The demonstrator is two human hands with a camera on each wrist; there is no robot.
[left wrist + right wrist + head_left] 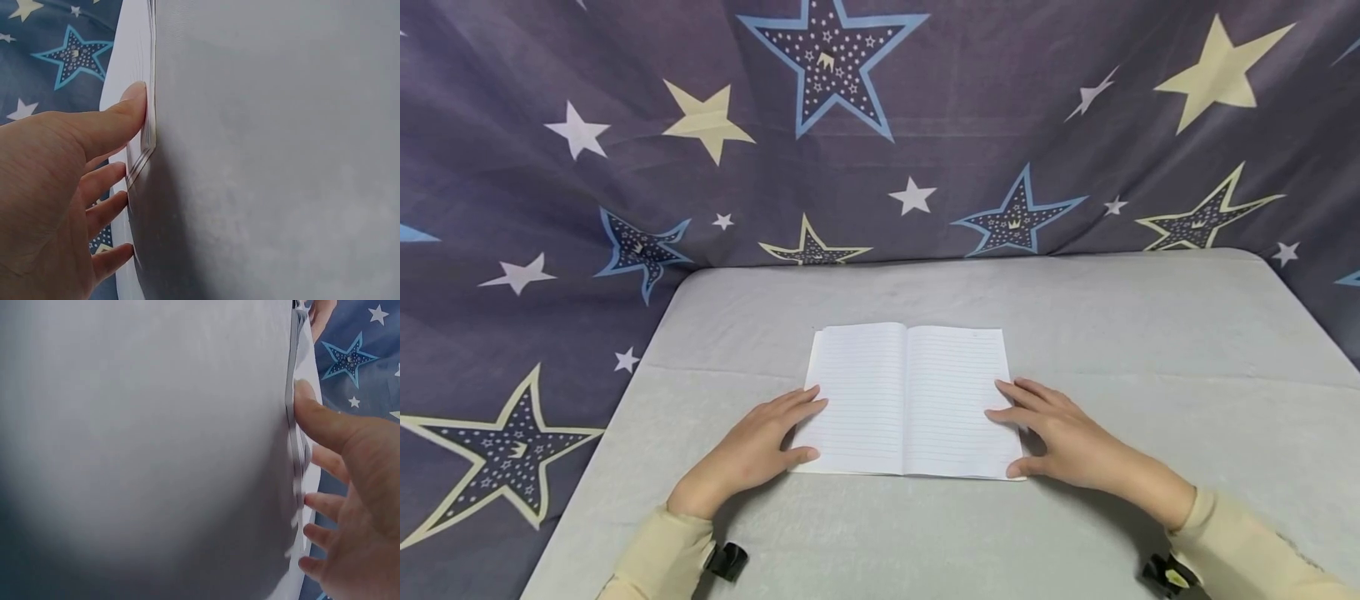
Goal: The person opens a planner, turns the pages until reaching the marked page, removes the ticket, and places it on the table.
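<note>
A lined notebook lies spread flat on the grey-covered table, its ruled pages bare of writing as far as I can see. On its left edge rests my left hand, thumb near the lower corner and fingers extended over the page margin. The left wrist view shows that thumb on the page edges. My right hand lies on the opposite edge in much the same way, its thumb at the lower right corner. Its spread fingers appear beside the notebook's edge in the right wrist view.
Around the notebook extends the grey table cover. A dark curtain with a star pattern hangs behind and down the left side. Each sleeve carries a black strapped device at the wrist.
</note>
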